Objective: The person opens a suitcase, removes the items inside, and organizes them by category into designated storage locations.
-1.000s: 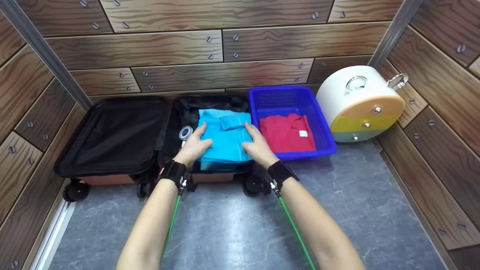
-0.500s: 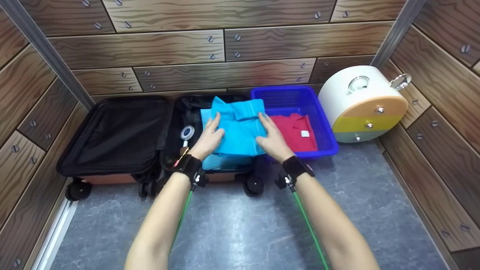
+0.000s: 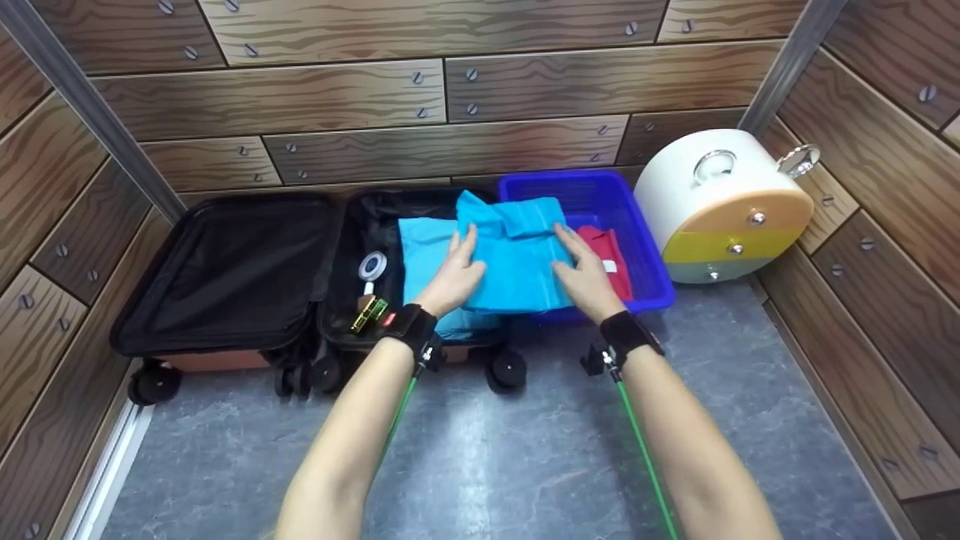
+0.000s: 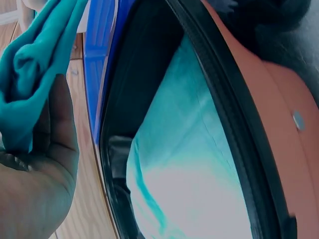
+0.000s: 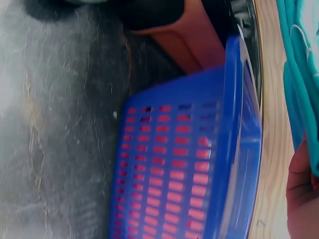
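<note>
Both hands hold a folded bright blue garment (image 3: 517,262) between them, raised over the right side of the suitcase and the near-left part of the blue basket (image 3: 652,300). My left hand (image 3: 456,279) grips its left edge; in the left wrist view the cloth (image 4: 25,99) droops over the fingers. On the opposite edge, my right hand (image 3: 586,279) holds the cloth with the thumb on top. Beneath, a second light blue garment (image 3: 427,255) lies in the open suitcase (image 3: 375,202). A red garment (image 3: 621,277) in the basket is partly covered from view.
Left of the blue cloth, the suitcase also holds a round white-and-blue item (image 3: 372,266) and a small green-and-yellow thing (image 3: 369,315). The suitcase's other half (image 3: 232,270) lies open at left. A white rounded drawer box (image 3: 720,210) stands right of the basket, by the wooden-patterned walls.
Both hands have lifted the bright blue garment off the light blue one and carried it right, toward the basket. The light blue garment and small items in the suitcase are now more exposed.
</note>
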`<state>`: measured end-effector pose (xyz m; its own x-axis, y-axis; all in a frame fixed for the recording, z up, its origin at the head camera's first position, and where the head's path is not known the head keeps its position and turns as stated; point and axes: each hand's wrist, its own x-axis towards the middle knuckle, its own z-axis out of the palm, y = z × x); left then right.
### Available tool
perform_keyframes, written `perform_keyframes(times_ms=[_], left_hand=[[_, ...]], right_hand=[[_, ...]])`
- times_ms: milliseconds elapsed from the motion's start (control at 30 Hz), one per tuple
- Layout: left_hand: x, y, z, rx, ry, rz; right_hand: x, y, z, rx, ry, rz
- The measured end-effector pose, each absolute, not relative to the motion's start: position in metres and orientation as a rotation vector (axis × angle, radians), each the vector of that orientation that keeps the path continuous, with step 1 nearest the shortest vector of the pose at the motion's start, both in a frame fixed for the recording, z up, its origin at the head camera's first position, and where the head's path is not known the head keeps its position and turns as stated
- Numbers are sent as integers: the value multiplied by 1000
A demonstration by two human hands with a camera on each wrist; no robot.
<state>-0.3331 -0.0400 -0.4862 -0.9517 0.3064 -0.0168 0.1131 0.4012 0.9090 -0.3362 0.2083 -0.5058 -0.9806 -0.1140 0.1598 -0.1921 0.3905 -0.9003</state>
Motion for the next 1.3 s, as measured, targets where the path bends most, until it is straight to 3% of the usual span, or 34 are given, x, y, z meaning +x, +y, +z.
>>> perform_keyframes(times_ms=[633,933,1300], left_hand=[[-342,40,-498,384,2372,1630],[-343,48,-502,287,2309,1675],[-339,50,-508,366,2274,1553]], right_hand=[[-342,274,-513,187,-2692,1294],[-345,276,-518,165,-2723,1151],[-352,285,-525,109,-2915,968]])
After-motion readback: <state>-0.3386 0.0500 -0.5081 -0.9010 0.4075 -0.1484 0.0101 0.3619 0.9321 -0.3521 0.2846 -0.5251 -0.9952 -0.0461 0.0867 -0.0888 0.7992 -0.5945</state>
